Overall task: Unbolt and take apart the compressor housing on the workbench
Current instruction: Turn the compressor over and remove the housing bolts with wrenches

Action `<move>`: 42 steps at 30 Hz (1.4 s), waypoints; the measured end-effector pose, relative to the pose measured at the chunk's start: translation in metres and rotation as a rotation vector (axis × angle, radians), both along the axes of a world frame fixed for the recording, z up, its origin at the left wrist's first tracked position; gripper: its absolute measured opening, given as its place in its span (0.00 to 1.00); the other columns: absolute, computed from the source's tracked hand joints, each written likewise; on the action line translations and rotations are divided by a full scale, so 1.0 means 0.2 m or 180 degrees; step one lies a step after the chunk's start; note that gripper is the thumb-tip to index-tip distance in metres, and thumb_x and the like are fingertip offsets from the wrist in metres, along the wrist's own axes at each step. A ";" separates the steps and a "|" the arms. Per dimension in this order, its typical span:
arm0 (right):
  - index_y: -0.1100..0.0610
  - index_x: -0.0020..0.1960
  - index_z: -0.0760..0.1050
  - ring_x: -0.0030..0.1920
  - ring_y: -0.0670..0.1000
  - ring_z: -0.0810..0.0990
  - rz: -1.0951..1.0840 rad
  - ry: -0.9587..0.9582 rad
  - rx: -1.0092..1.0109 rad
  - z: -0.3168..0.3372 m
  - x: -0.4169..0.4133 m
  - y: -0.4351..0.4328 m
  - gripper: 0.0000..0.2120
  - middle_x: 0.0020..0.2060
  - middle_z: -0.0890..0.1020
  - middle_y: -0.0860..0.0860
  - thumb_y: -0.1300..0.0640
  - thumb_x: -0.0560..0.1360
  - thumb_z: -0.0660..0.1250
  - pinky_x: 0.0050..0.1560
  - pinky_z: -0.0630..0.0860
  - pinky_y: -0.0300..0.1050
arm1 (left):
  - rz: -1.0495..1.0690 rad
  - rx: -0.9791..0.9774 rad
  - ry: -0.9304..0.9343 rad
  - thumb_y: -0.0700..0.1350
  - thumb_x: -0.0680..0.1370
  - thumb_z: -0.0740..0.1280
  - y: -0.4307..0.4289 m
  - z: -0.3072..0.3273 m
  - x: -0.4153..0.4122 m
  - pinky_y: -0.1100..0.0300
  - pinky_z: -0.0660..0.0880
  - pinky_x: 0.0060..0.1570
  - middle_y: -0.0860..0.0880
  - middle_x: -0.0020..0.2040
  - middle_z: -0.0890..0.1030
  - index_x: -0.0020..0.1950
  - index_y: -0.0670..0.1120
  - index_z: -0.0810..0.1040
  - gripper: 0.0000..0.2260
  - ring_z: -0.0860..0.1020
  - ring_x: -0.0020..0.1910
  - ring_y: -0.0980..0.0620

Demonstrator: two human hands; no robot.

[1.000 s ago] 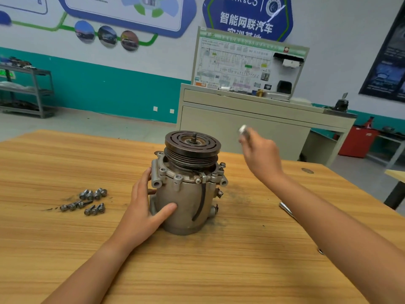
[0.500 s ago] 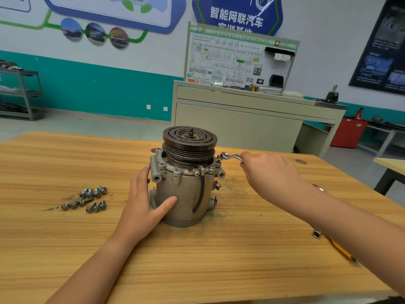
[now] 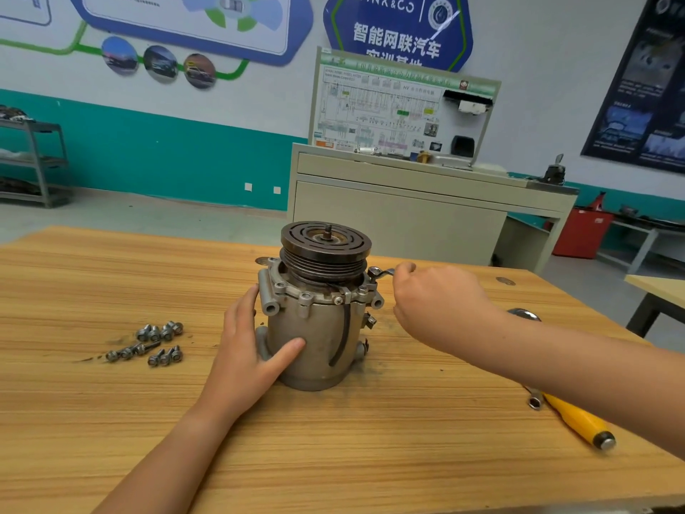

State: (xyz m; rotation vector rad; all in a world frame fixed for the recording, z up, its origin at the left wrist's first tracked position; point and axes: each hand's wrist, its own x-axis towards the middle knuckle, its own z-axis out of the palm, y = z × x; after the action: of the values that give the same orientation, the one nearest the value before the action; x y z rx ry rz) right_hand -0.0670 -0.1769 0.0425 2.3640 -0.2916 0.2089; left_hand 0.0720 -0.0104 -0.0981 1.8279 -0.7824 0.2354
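Compressor (image 3: pixel 315 320) upright on the bench (image 3: pixel 333 458).
Left hand (image 3: pixel 246 350) spreads against its side; right hand (image 3: pixel 441 302) grips a wrench (image 3: pixel 381 272) on a flange bolt.

Wrench (image 3: pixel 381 272) at upright compressor's (image 3: pixel 315 328) rim

The wrench (image 3: pixel 380 272) shows only its ring end, just beyond the fingertips of the right hand (image 3: pixel 441 306). Its handle is hidden inside the curled fingers. Behind the forefinger of the left hand (image 3: pixel 244 350), the other fingers and the far side of the compressor (image 3: pixel 318 328) are out of sight. Well back from the right fingers, the yellow-handled tool (image 3: pixel 578 421) passes under the right forearm (image 3: pixel 556 350), which is cut off by the picture's edge.
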 end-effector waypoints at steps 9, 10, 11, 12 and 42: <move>0.59 0.67 0.56 0.27 0.49 0.64 0.0357 0.0224 -0.0056 0.05 0.03 -0.22 0.23 0.30 0.61 0.49 0.66 0.75 0.58 0.25 0.61 0.41 | -0.0011 -0.0014 -0.0031 0.67 0.63 0.65 0.00 0.01 0.02 0.59 0.58 0.66 0.55 0.73 0.58 0.77 0.54 0.52 0.46 0.58 0.69 0.59; 0.58 0.68 0.56 0.30 0.50 0.65 0.0416 0.0187 -0.0041 0.05 0.04 -0.25 0.24 0.31 0.61 0.50 0.66 0.75 0.59 0.28 0.63 0.42 | -0.0040 -0.0037 -0.0023 0.67 0.63 0.65 0.00 0.00 0.01 0.60 0.58 0.66 0.57 0.73 0.57 0.76 0.54 0.51 0.46 0.57 0.69 0.62; 0.58 0.69 0.55 0.33 0.50 0.67 0.0514 0.0118 -0.0012 0.04 0.04 -0.28 0.25 0.32 0.63 0.50 0.65 0.75 0.60 0.31 0.65 0.42 | -0.0072 -0.0071 -0.0024 0.67 0.63 0.65 0.00 0.00 0.01 0.61 0.58 0.66 0.59 0.72 0.56 0.76 0.56 0.50 0.46 0.56 0.67 0.65; 0.58 0.69 0.56 0.35 0.51 0.69 0.0646 0.0059 -0.0017 0.04 0.06 -0.32 0.26 0.36 0.68 0.51 0.65 0.75 0.61 0.34 0.67 0.42 | -0.0088 -0.0101 -0.0022 0.67 0.63 0.65 0.00 0.00 0.00 0.61 0.57 0.66 0.61 0.71 0.55 0.76 0.57 0.49 0.46 0.55 0.67 0.68; 0.55 0.59 0.70 0.33 0.50 0.69 -0.0036 -0.0633 0.1365 -0.02 -0.01 -0.13 0.11 0.32 0.68 0.48 0.60 0.79 0.54 0.28 0.65 0.43 | -0.0363 -0.0440 0.0468 0.61 0.67 0.65 -0.01 -0.01 0.00 0.54 0.66 0.67 0.57 0.74 0.56 0.69 0.67 0.45 0.37 0.65 0.70 0.55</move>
State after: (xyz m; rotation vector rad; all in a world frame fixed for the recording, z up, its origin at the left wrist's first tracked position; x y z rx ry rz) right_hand -0.0691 -0.2023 0.0380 2.7677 -0.4851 0.4124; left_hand 0.0725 -0.0125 -0.0997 1.6449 -0.7457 0.0782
